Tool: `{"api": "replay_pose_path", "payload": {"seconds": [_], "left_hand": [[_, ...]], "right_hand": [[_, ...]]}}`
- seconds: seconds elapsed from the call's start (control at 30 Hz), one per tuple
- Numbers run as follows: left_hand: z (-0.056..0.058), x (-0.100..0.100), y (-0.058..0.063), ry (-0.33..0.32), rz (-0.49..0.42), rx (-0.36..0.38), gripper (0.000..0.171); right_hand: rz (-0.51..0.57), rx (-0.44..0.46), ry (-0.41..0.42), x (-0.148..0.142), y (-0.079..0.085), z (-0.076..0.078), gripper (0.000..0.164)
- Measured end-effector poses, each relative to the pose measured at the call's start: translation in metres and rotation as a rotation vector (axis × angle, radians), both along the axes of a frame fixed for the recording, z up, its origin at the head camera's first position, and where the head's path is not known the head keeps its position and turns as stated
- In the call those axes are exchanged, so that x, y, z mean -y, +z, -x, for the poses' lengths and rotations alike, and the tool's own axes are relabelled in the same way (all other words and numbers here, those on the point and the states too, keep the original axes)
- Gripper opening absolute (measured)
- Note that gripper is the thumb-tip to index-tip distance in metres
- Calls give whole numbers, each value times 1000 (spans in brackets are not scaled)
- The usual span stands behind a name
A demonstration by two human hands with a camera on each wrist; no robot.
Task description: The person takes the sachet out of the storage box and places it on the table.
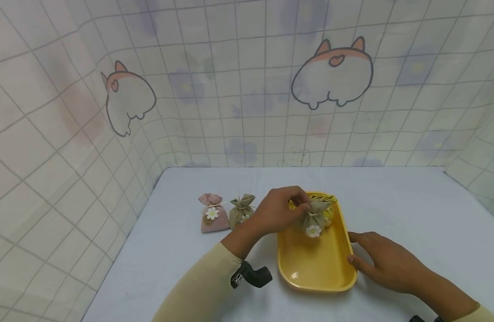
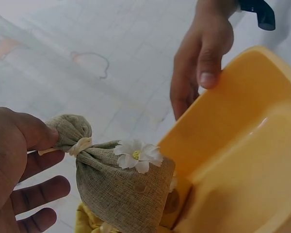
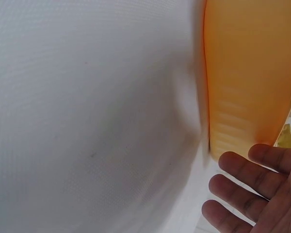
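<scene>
In the head view my left hand (image 1: 280, 208) is over the far part of a yellow tray (image 1: 317, 268). Its thumb and index finger pinch the gathered neck of a grey-green drawstring sachet (image 2: 121, 189) that has a white cloth flower; the other fingers are spread loosely. Yellow sachets (image 1: 330, 213) lie in the tray's far end, partly hidden behind the held one. My right hand (image 1: 385, 261) holds the tray's right side, thumb over the rim and index finger against the outer wall. Its remaining fingers (image 3: 237, 194) extend loosely outside the tray.
Left of the tray, a pink sachet (image 1: 215, 214) with a white flower lies on the white tabletop (image 1: 150, 277). Beside it is another grey-green sachet (image 1: 241, 210), partly covered by my left forearm. A grid-patterned cloth (image 1: 239, 89) hangs behind the table.
</scene>
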State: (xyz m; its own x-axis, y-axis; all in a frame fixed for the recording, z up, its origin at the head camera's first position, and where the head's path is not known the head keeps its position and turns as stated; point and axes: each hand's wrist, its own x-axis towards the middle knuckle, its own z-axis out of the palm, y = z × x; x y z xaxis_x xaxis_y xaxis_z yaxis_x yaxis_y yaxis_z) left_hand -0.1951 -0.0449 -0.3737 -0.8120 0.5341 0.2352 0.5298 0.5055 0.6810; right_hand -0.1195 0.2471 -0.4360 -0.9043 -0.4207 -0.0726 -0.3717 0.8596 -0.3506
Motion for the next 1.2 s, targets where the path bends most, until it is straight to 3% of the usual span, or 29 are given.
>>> {"api": "replay_pose_path", "payload": {"seconds": [0.43,0.63,0.97,1.2], "left_hand": [[5,24,21,90,-40,-31,5],[11,37,23,118,-63,-56,5],[16,56,23,212,-85,-25,5],[23,68,25,237,-93,-55,5]], "right_hand": [[-9,15,-11,2,0,1,67],[-18,17,-20,3,2,2,68],[-11,-4,-12,2,3,1,65],[-13,3,-13,2,1,2,66]]}}
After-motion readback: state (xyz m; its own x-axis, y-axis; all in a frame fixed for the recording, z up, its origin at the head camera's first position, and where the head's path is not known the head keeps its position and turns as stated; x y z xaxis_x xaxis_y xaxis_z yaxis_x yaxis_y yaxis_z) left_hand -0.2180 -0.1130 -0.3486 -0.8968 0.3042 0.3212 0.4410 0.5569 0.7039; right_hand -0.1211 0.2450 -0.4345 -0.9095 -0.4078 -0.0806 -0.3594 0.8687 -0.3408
